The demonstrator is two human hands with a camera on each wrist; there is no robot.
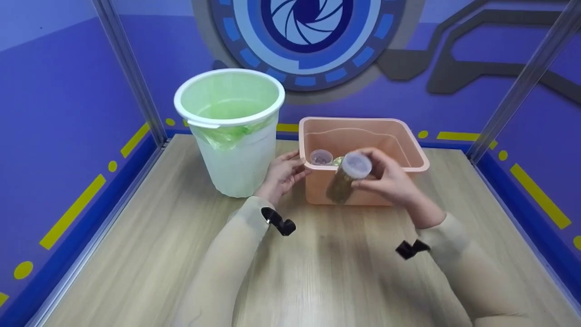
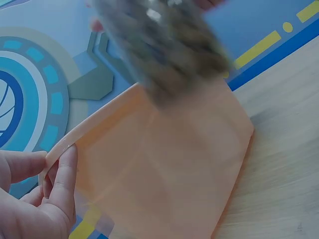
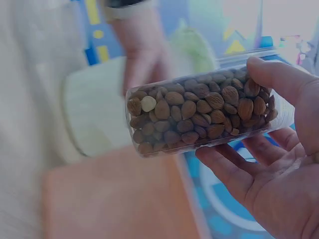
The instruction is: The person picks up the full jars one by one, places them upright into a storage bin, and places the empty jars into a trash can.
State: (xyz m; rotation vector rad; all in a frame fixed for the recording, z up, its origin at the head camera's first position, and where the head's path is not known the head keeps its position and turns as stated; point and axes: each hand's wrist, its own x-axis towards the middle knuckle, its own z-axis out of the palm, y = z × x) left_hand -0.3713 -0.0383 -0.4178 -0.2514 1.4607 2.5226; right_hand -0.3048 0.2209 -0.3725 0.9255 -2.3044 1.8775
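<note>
My right hand (image 1: 386, 179) grips a clear plastic jar (image 1: 346, 181) near its whitish lid. Brown almonds (image 3: 197, 109) fill this jar in the right wrist view, with one pale round piece among them. It tilts in front of the near wall of a peach-coloured plastic bin (image 1: 363, 186), lid end up. With thumb and fingers, my left hand (image 1: 282, 175) pinches the bin's rim at its near left corner. Inside the bin stands another lidded container (image 1: 321, 157) with dark contents, and beside it a small yellowish-green item (image 1: 338, 161) shows partly, its rest hidden.
A tall white waste bin (image 1: 236, 163) with a green liner bag (image 1: 227, 136) stands left of the peach bin, close to my left hand. Both are on a wood-grain table (image 1: 299, 272). Blue printed panels (image 1: 63, 113) with metal corner posts enclose the table.
</note>
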